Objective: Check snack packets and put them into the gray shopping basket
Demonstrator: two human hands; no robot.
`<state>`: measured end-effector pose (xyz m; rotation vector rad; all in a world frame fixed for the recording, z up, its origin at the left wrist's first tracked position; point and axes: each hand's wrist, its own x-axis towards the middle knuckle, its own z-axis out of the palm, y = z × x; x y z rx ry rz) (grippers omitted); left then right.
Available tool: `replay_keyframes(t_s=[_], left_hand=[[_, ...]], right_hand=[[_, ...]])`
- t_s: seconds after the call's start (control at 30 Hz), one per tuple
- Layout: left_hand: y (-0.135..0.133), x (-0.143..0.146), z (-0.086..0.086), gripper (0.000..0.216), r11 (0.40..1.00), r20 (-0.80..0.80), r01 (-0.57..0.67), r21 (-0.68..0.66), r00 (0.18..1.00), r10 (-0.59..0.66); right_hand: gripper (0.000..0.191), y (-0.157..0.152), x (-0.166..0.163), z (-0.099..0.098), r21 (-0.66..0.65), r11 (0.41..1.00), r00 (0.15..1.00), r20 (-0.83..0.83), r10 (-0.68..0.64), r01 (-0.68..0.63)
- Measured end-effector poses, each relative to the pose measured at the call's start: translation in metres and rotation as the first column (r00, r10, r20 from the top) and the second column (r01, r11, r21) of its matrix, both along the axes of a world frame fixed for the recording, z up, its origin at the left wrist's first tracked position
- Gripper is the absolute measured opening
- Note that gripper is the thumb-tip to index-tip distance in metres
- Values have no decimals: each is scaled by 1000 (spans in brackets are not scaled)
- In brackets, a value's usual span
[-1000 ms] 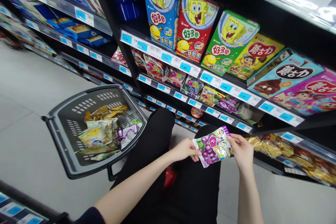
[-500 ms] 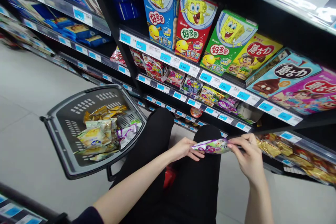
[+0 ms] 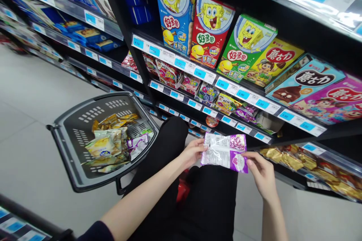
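I hold a purple and white candy bag [image 3: 224,152] in both hands above my black-trousered knees. Its back side with small print faces me. My left hand [image 3: 192,153] pinches the bag's left edge. My right hand [image 3: 261,173] pinches its lower right corner. Both hands are closed on the bag. A dark grey shopping basket [image 3: 70,135] stands on the floor to my left, holding several snack packets [image 3: 109,143].
Black store shelves [image 3: 203,73] with blue price tags rise in front of me, stocked with cartoon snack boxes [image 3: 210,30] and small candy bags [image 3: 207,93]. Gold-wrapped sweets [image 3: 285,158] lie on the low shelf at the right. Pale floor tiles [image 3: 25,105] stretch to the left.
I have flipped the bag over in both hands: its grape-printed front showed first, then its edge, and now its printed back faces me. The basket has not moved.
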<state>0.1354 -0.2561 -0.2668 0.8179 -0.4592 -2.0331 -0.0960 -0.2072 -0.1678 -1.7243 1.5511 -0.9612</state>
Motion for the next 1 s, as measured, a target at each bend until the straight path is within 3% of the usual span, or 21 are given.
replay_keyframes(t_s=[0.1,0.2,0.4,0.7,1.0], left_hand=[[3,-1,4,38,996,15,79,-37,997,-79],[5,-2,8,42,984,42,157,-78,987,-154],[8,-2,12,42,952,114,271,-144,960,-256],[13,-5,12,37,899,202,419,-129,898,-390],[11,-1,18,42,894,201,431,-121,893,-403]], right_hand=[[23,-8,2,-11,120,975,951,226,-210,187],[31,-19,0,-15,141,953,908,293,-300,270],[35,-34,-7,-9,322,932,937,245,-251,166],[32,-42,3,-16,240,934,941,147,-306,266],[33,-50,7,-18,198,934,936,133,-326,297]])
